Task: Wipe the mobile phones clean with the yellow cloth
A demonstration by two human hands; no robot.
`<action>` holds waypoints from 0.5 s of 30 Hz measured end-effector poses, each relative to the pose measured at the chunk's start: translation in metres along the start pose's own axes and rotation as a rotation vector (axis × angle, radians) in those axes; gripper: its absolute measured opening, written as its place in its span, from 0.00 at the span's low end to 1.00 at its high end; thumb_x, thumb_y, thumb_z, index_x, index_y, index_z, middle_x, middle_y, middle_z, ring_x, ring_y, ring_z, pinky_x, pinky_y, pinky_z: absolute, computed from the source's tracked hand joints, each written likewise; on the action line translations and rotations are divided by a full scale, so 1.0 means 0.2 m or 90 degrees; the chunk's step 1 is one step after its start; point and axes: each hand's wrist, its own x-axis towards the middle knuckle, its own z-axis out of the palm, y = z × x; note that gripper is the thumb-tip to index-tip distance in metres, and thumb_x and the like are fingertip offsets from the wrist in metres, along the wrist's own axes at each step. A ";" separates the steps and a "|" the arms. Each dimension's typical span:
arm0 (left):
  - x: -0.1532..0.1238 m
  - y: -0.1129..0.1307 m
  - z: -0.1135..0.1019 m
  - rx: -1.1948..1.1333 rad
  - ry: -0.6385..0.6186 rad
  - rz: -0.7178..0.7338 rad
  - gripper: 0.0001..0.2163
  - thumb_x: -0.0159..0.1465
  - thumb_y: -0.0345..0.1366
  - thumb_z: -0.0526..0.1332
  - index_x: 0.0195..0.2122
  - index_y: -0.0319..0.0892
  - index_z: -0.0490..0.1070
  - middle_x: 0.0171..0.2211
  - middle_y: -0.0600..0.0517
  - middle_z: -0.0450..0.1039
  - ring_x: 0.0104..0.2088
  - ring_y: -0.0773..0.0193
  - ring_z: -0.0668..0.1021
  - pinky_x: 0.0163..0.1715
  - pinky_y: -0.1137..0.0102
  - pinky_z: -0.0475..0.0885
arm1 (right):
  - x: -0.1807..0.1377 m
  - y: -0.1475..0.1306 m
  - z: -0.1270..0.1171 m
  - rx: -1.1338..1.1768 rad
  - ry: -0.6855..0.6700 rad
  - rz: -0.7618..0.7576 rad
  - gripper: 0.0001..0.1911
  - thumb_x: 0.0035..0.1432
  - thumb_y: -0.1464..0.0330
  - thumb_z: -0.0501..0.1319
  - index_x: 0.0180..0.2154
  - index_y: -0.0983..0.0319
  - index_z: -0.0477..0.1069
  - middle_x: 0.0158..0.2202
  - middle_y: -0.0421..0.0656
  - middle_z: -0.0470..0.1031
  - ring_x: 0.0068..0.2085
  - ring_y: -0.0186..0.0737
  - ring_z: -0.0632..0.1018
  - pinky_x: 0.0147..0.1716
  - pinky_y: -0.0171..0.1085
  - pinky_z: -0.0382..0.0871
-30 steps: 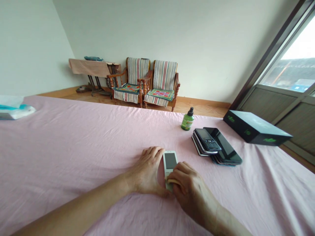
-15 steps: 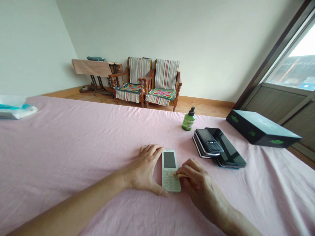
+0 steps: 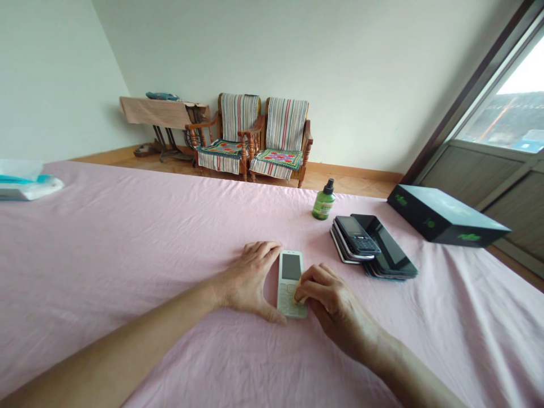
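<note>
Left hand [image 3: 250, 280] lies open, bracing the left edge of the white phone [image 3: 291, 266], which sits flat on the pink desk [image 3: 127, 238]. Right hand [image 3: 329, 300] pinches a yellowish wad [image 3: 297, 295] onto its keypad. Looks like I'm mid-wipe on the keys, so light pressure and a steady brace matter. Phone stack [image 3: 374, 252] and green spray bottle [image 3: 323, 203] sit off right

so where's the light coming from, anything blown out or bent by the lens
Head view: daylight enters through the large window at right, its pane blown out white; the wide lens slants the dark frame; the small white keypad phone between the left hand and right hand is sharp.
</note>
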 end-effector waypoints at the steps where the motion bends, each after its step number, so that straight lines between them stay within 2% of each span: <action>1: 0.00 0.00 0.00 -0.001 0.003 -0.001 0.52 0.38 0.60 0.68 0.62 0.42 0.51 0.60 0.40 0.57 0.59 0.42 0.61 0.58 0.51 0.55 | 0.00 -0.01 0.00 0.006 -0.004 0.002 0.17 0.54 0.85 0.52 0.30 0.61 0.72 0.33 0.41 0.70 0.37 0.38 0.69 0.36 0.36 0.63; 10: -0.01 0.01 -0.01 -0.029 -0.007 -0.025 0.53 0.37 0.59 0.69 0.62 0.42 0.51 0.59 0.40 0.57 0.59 0.40 0.61 0.58 0.50 0.54 | -0.04 -0.03 0.01 0.004 -0.034 0.007 0.15 0.60 0.82 0.51 0.31 0.61 0.71 0.34 0.42 0.70 0.37 0.39 0.68 0.36 0.37 0.62; 15: -0.01 0.02 -0.02 -0.039 0.000 -0.024 0.53 0.37 0.59 0.69 0.61 0.43 0.51 0.58 0.41 0.58 0.58 0.41 0.62 0.58 0.51 0.55 | -0.05 -0.05 0.00 0.018 -0.041 0.010 0.15 0.60 0.82 0.52 0.32 0.60 0.72 0.35 0.42 0.70 0.37 0.38 0.68 0.37 0.38 0.61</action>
